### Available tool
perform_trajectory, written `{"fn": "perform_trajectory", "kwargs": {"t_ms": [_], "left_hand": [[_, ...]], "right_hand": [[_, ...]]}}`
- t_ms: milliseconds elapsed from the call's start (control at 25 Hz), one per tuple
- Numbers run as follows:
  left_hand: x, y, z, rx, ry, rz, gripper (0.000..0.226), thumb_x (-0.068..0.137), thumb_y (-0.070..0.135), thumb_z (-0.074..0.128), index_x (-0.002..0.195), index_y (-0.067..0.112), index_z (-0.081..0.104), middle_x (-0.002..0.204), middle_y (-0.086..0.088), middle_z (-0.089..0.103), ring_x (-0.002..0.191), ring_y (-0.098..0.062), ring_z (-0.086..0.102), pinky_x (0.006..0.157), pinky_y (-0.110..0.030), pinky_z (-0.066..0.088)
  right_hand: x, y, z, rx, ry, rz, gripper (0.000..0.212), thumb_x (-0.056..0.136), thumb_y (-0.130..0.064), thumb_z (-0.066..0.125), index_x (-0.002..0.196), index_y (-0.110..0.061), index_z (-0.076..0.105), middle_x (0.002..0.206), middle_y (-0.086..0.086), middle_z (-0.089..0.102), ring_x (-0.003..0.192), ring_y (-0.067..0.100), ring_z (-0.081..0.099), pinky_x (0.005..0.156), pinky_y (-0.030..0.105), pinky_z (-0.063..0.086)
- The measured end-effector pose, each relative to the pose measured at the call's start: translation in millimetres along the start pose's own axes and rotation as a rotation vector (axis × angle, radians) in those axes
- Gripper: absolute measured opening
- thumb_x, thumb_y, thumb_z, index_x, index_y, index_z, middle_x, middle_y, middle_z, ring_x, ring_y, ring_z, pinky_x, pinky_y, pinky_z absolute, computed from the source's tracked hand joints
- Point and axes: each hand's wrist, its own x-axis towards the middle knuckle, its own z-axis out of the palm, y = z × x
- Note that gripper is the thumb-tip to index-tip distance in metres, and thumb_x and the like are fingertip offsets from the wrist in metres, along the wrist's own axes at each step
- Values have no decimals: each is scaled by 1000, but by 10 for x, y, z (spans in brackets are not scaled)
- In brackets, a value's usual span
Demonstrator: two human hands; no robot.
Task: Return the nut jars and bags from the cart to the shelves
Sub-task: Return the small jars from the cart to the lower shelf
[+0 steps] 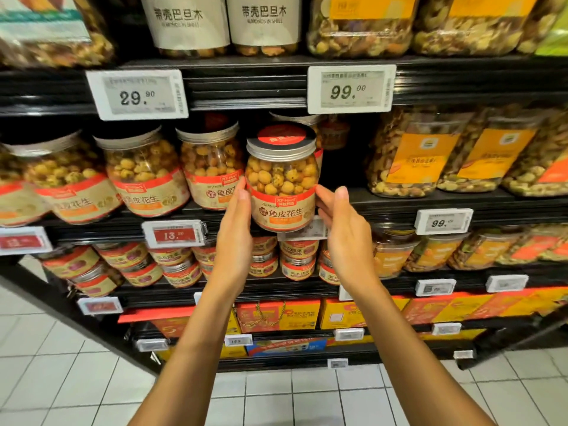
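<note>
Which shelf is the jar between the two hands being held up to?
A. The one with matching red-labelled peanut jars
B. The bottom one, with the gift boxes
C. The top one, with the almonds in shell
A: the jar of coated peanuts, held between the left hand and the right hand, is level with the row of matching jars just to its left.

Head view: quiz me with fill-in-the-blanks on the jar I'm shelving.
The left hand and right hand hold a clear plastic nut jar with a silver screw lid bearing a round ____ sticker. Matching jars stand on the black shelf to its ____. The white price tag up and right of it reads ____.
Missing: red; left; 99.00
</note>
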Motion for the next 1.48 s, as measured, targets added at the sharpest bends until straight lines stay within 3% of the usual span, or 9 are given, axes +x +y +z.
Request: {"fn": "perform_trajectory", "kwargs": {"t_ms": [320,440,560,760,920,1040,1120,1320,1480], "left_hand": [[50,50,86,20,-103,-18,40,101,37,26,136,28,42,127,27,53,113,16,47,94,-7,39],[64,101,249,35,-153,-14,32,100,41,26,130,39,39,99,48,55,99,29,46,82,2,38],[103,25,122,107,-91,3,57,92,58,23,143,33,29,138,31,41,128,14,35,110,-16,31],[49,-76,-100,192,83,23,66,89,61,23,144,27,33,144,9,40,134,-5,37,116,-37,26],[17,-124,-17,93,44,-10,60,88,55,27,137,25,46,142,11,47,132,0,40,116,-34,28],[137,-83,-4,138,22,-48,60,90,53,26,138,22,46,145,9,44,134,-2,37,117,-35,26],[145,-57,-17,158,22,-35,53,97,46,26,138,20,46,143,7,46,133,-4,39,116,-36,27],[-98,167,-129,0,127,-110,38,103,28,29,123,11,57,113,0,64,102,-7,61,94,-20,47],[-761,308,-626,-135,331,-158,32,102,19,34,91,15,64,73,3,71,69,-10,66,67,-18,52]], "right_hand": [[109,59,1,-26,102,35,66,84,-62,30,131,-21,52,116,-30,50,120,-1,50,106,30,39],[160,25,-121,-19,127,76,47,80,-67,31,90,-44,71,82,-42,61,93,-10,58,99,31,44],[201,-19,-79,-29,22,76,44,76,-73,28,74,-54,68,77,-40,62,88,-12,60,94,28,45],[295,64,80,-17,-23,75,67,84,-65,24,130,-25,51,122,-27,50,121,-2,47,110,33,36],[328,107,87,-19,-40,79,63,82,-68,24,118,-32,61,108,-30,61,109,-1,56,105,35,40],[395,82,110,-66,-29,102,71,87,-64,25,112,-1,47,119,12,59,105,-4,47,101,49,41],[409,73,92,-84,-15,98,67,91,-59,24,111,2,45,116,7,60,106,-4,48,102,46,40],[119,-117,173,30,107,106,50,102,-38,22,122,-10,58,116,0,63,107,10,60,100,30,46],[-446,-238,635,151,-206,129,43,103,-29,23,97,-16,63,92,-1,69,84,10,67,75,19,51]]}}
